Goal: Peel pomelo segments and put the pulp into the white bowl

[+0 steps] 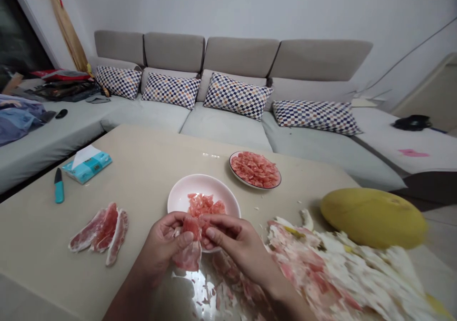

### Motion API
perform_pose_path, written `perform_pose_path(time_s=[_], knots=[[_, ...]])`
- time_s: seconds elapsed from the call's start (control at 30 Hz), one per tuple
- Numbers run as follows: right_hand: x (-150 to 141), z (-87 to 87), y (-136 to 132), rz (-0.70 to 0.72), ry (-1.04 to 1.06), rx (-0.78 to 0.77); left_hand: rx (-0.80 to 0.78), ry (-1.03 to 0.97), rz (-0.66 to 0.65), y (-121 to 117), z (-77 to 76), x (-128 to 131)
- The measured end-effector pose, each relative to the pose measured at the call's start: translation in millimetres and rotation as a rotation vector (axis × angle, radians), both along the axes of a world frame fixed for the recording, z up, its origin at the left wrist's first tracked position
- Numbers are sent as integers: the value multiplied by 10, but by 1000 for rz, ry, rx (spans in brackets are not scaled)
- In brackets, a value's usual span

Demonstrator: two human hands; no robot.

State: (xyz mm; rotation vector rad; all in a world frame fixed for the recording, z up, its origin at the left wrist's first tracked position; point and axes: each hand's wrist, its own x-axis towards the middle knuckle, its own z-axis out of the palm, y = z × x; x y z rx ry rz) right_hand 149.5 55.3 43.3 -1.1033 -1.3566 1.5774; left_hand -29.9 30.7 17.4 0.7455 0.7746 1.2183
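Note:
Between my two hands is a pink pomelo segment, its pale membrane hanging down. My left hand pinches the segment from the left side. From the right, my right hand has thumb and fingers closed on the pink flesh at the segment's edge. Both hands are over the near rim of a white bowl, which holds peeled pomelo flesh. Behind it on the right, a dark-rimmed plate is heaped with more peeled flesh. Unpeeled pomelo segments lie to the left.
A pile of white and pink peel scraps covers the table's right side, beside a whole yellow pomelo. At the left lie a blue-handled knife and a tissue pack. A grey sofa with patterned cushions stands behind the table.

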Motion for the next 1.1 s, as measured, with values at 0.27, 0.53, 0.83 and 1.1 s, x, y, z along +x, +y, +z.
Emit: perform_pose_path(time_s=[0.27,0.53,0.83,1.1], knots=[[17,-26,36,51,110,-79,-15,-92,-21,14,35,-5],[9,41,-5,-42,-247,346,-23,10,59,15,27,8],[-7,3,-4,-72,-174,256,16,113,78,-1,23,22],[-17,-35,2,-39,134,-2,-16,-19,38,-11,21,22]])
